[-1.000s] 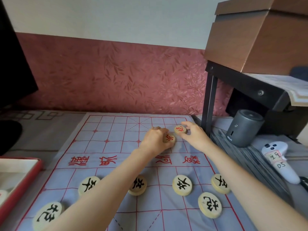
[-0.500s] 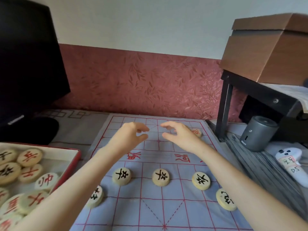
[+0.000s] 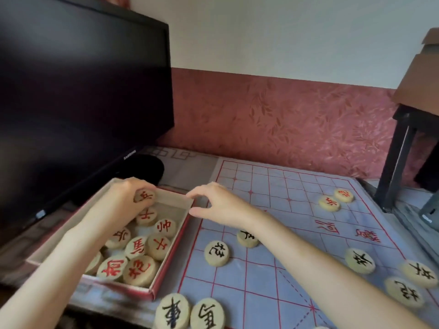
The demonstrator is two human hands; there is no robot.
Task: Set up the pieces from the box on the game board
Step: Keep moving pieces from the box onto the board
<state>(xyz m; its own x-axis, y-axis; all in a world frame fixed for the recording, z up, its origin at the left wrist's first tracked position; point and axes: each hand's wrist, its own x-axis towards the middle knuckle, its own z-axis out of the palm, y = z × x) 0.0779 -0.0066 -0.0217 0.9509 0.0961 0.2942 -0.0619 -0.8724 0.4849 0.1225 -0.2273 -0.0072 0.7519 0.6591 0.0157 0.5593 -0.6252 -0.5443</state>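
Note:
A red-edged box [image 3: 169, 261] at the left holds several round wooden pieces with red characters. My left hand [image 3: 123, 203] is over the box's far end, fingers closed on a red-character piece [image 3: 145, 195]. My right hand [image 3: 216, 203] hovers at the box's far right corner, thumb and fingers apart and holding nothing. The blue cloth game board [image 3: 297, 233] with red grid lines lies to the right. Two red-character pieces [image 3: 329, 203] sit at its far right. Several black-character pieces [image 3: 216, 253] stand on the near half.
A black monitor [image 3: 83, 103] stands close behind the box at the left. A dark metal table leg [image 3: 394, 162] rises beside the board's far right corner, with a cardboard box [image 3: 420, 77] above it. A red patterned wall runs behind the board.
The view swung left from the board to the box. Both hands left the two red pieces at the far right and moved to the box; my left hand took hold of a red piece.

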